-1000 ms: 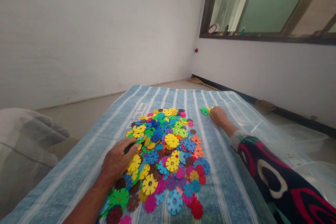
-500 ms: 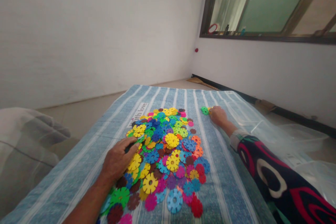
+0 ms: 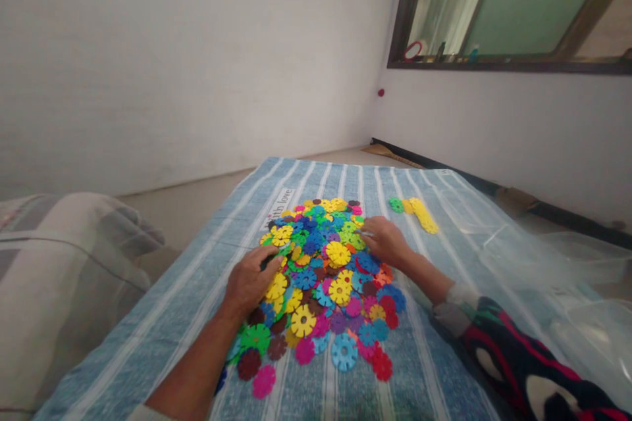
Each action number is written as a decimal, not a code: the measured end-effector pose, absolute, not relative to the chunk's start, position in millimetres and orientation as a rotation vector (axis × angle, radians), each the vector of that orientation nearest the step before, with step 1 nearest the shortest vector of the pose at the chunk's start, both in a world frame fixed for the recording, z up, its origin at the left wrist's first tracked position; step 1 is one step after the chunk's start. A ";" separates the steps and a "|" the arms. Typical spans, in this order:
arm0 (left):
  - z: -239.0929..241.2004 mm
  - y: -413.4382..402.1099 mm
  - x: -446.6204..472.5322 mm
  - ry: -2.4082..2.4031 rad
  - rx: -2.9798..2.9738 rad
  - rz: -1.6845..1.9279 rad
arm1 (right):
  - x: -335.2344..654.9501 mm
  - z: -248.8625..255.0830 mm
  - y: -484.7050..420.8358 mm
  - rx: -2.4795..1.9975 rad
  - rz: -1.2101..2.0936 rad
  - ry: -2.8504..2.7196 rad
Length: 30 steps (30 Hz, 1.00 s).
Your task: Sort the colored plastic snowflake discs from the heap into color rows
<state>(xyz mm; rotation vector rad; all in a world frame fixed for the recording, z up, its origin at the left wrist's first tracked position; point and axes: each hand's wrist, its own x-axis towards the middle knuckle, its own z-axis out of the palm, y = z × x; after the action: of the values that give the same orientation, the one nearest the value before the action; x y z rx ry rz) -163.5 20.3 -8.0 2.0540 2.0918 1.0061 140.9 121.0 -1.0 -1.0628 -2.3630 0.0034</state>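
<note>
A heap of notched plastic discs in many colours covers the middle of the striped cloth. My left hand rests at the heap's left edge, thumb and forefinger apart beside yellow and green discs. On the heap's right side is my right hand, its fingers reaching over light green discs and slightly apart; the fingertips are blurred. Farther right lies a short chain of discs: a green disc at its left end, then yellow discs overlapping in a slanting row. Neither hand touches that chain.
The blue and white striped cloth covers the table. Clear plastic containers stand along the right side. A cloth-covered shape is at the left. Behind are a white wall and a window.
My right hand has left the yellow discs by the green one and moved left to the heap, uncovering the yellow row. My left hand stays at the heap's left edge. The view has shifted slightly.
</note>
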 end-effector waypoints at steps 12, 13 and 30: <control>-13.3 21.2 -163.4 2.038 2.121 1.069 | 82.9 2.1 53.3 -0.983 0.166 -2.418; -12.8 21.0 -162.7 2.033 2.122 1.076 | 81.7 1.0 50.1 -0.978 0.170 -2.418; -12.3 17.0 -148.4 1.978 2.337 1.266 | 149.8 -26.0 57.4 -1.396 0.446 -1.685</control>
<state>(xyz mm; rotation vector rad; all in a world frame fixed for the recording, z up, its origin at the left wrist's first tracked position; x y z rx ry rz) -148.4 17.0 -12.3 2.3371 1.9783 1.2662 149.8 57.4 -26.0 -1.3961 -1.6846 0.4465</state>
